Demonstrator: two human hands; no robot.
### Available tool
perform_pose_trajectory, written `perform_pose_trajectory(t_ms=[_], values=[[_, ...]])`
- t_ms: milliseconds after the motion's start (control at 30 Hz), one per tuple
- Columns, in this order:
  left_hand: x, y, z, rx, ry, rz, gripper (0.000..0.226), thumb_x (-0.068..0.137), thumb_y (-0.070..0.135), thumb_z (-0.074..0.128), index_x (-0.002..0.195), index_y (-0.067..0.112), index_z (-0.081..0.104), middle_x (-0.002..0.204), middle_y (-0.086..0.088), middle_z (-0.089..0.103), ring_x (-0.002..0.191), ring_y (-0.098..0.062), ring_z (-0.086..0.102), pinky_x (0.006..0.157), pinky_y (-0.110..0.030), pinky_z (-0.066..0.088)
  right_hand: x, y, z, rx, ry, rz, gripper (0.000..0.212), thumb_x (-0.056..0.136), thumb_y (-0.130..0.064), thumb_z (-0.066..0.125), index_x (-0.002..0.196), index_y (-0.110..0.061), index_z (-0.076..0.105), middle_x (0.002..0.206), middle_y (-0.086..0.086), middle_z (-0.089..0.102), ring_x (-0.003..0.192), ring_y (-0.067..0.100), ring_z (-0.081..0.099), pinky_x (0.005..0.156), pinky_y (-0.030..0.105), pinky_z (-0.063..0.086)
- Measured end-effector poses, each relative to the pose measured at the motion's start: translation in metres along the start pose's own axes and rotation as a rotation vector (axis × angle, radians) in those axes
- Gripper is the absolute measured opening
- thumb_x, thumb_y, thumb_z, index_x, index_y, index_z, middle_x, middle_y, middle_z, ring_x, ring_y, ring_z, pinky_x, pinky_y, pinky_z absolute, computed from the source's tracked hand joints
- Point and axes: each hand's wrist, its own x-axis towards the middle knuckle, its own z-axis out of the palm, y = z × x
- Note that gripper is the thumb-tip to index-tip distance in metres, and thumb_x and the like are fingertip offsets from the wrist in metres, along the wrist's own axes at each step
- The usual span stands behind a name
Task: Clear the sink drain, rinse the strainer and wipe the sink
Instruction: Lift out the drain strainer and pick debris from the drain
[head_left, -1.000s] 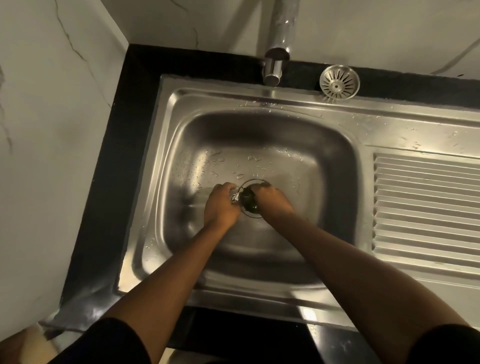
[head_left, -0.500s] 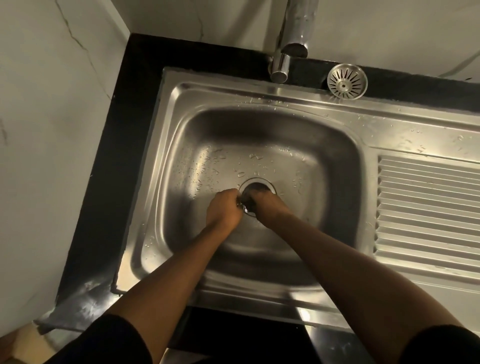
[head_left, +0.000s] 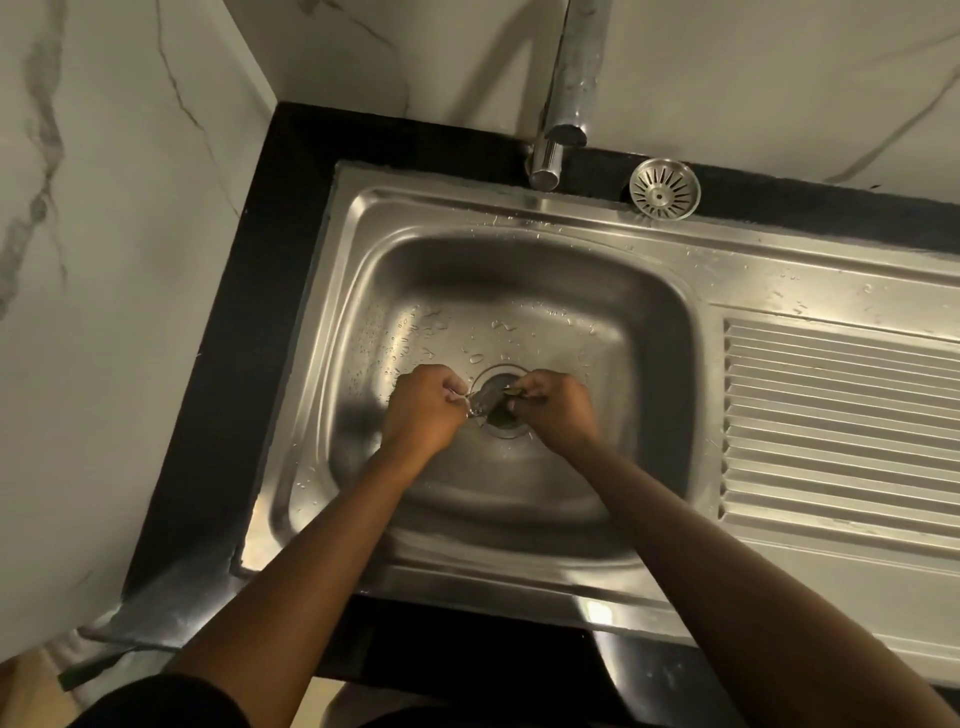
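Both my hands are down in the stainless steel sink basin (head_left: 639, 374), right over the drain hole (head_left: 504, 423). My left hand (head_left: 423, 410) and my right hand (head_left: 556, 410) each pinch one end of a small shiny wet scrap of debris (head_left: 485, 401) stretched between them just above the drain. Something dark greenish shows inside the drain below it. The round metal strainer (head_left: 664, 188) rests upside down on the black counter behind the sink, right of the tap (head_left: 566, 98). Water drops dot the basin floor.
A ribbed draining board (head_left: 841, 421) fills the right side of the sink unit. Black countertop (head_left: 270, 291) borders the sink on the left and back, and marble-look walls (head_left: 119, 260) close off the corner. The tap spout hangs over the basin's back rim.
My hands have lifted slightly off the drain and moved apart, pulling the shiny scrap out between them. The camera view has shifted down a little.
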Motion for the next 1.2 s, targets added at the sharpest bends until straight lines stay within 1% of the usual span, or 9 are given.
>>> perform_pose_trajectory(t_ms=[100, 200, 300, 467, 700, 800, 1000, 1100, 1200], values=[[-0.016, 0.010, -0.014, -0.056, 0.032, 0.044, 0.008, 0.088, 0.009, 0.079, 0.092, 0.014, 0.082, 0.090, 0.000, 0.080, 0.085, -0.015, 0.073, 0.084, -0.035, 0.062, -0.018, -0.006, -0.012, 0.134, 0.014, -0.001, 0.025, 0.081, -0.006, 0.085, 0.081, -0.030, 0.076, 0.076, -0.005, 0.077, 0.067, 0.010, 0.072, 0.068, 0.024, 0.055], [-0.035, 0.021, -0.027, -0.160, 0.051, 0.101, 0.005, 0.088, 0.008, 0.080, 0.090, 0.012, 0.082, 0.086, 0.002, 0.079, 0.081, -0.014, 0.074, 0.085, -0.039, 0.063, -0.038, -0.015, -0.025, 0.216, 0.033, -0.034, 0.023, 0.082, -0.006, 0.085, 0.081, -0.028, 0.076, 0.075, -0.006, 0.079, 0.066, 0.006, 0.073, 0.065, 0.022, 0.055], [-0.055, 0.034, -0.039, -0.287, 0.068, 0.122, 0.006, 0.087, 0.007, 0.081, 0.089, 0.012, 0.083, 0.081, 0.001, 0.079, 0.077, -0.021, 0.078, 0.083, -0.046, 0.066, -0.058, -0.029, -0.040, 0.293, 0.064, -0.079, 0.020, 0.084, -0.006, 0.084, 0.083, -0.024, 0.077, 0.076, -0.004, 0.080, 0.067, 0.007, 0.075, 0.064, 0.020, 0.059], [-0.082, 0.055, -0.057, -0.412, 0.136, 0.167, 0.008, 0.086, 0.005, 0.082, 0.091, 0.011, 0.083, 0.084, -0.004, 0.081, 0.077, -0.023, 0.079, 0.082, -0.049, 0.066, -0.089, -0.055, -0.067, 0.451, 0.074, -0.144, 0.019, 0.086, -0.002, 0.082, 0.086, -0.020, 0.078, 0.081, 0.004, 0.081, 0.073, 0.017, 0.075, 0.076, 0.033, 0.064], [-0.139, 0.064, -0.065, -0.466, 0.258, 0.173, 0.014, 0.084, 0.010, 0.086, 0.097, 0.013, 0.082, 0.087, -0.001, 0.081, 0.082, -0.018, 0.079, 0.086, -0.044, 0.066, -0.127, -0.071, -0.093, 0.500, -0.027, -0.249, 0.012, 0.087, -0.002, 0.082, 0.095, -0.011, 0.078, 0.088, 0.008, 0.082, 0.078, 0.018, 0.077, 0.073, 0.027, 0.063], [-0.171, 0.055, -0.061, -0.488, 0.339, 0.122, 0.016, 0.081, 0.010, 0.087, 0.095, 0.017, 0.081, 0.086, 0.004, 0.081, 0.082, -0.009, 0.077, 0.089, -0.038, 0.065, -0.142, -0.071, -0.095, 0.476, -0.092, -0.271, 0.012, 0.086, 0.000, 0.082, 0.096, -0.006, 0.078, 0.087, 0.009, 0.082, 0.078, 0.020, 0.077, 0.075, 0.032, 0.064], [-0.237, 0.023, -0.048, -0.578, 0.512, 0.001, 0.017, 0.084, 0.009, 0.086, 0.098, 0.016, 0.082, 0.090, -0.001, 0.082, 0.087, -0.019, 0.078, 0.093, -0.049, 0.064, -0.176, -0.072, -0.081, 0.399, -0.275, -0.330, 0.012, 0.087, 0.002, 0.080, 0.093, -0.009, 0.077, 0.082, 0.001, 0.082, 0.069, 0.007, 0.075, 0.066, 0.017, 0.059], [-0.274, -0.002, -0.039, -0.590, 0.595, -0.047, 0.014, 0.087, 0.012, 0.085, 0.099, 0.018, 0.083, 0.091, 0.002, 0.082, 0.088, -0.017, 0.079, 0.091, -0.049, 0.065, -0.196, -0.073, -0.063, 0.374, -0.356, -0.361, 0.016, 0.087, 0.001, 0.081, 0.092, -0.013, 0.077, 0.083, 0.000, 0.082, 0.073, 0.008, 0.078, 0.068, 0.016, 0.060], [-0.311, -0.033, -0.032, -0.620, 0.699, -0.117, 0.012, 0.090, 0.017, 0.082, 0.093, 0.029, 0.081, 0.086, 0.007, 0.082, 0.082, -0.013, 0.079, 0.087, -0.047, 0.066, -0.217, -0.076, -0.038, 0.344, -0.449, -0.365, 0.015, 0.086, 0.002, 0.082, 0.094, -0.009, 0.077, 0.086, 0.004, 0.082, 0.075, 0.011, 0.078, 0.068, 0.018, 0.060]])
